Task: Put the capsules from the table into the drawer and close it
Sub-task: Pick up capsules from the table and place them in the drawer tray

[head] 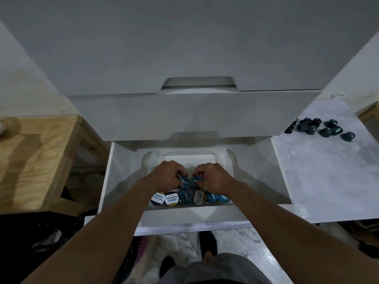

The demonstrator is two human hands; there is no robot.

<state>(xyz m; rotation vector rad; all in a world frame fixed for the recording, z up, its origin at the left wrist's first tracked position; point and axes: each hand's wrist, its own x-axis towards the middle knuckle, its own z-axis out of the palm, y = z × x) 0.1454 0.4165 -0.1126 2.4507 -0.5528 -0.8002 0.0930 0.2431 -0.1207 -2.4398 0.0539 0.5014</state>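
The white drawer stands pulled open below me. Inside it sits a clear plastic tray. A row of capsules with white, gold and blue lids lies along the tray's near wall. My left hand holds a blue capsule with curled fingers, just behind that row. My right hand pinches a second blue capsule right beside it. Several dark teal capsules lie loose on the marble table to the right.
A closed white drawer front overhangs the back of the open drawer. A wooden table stands to the left. Dark bags lie on the floor at lower left, and my feet show below the drawer.
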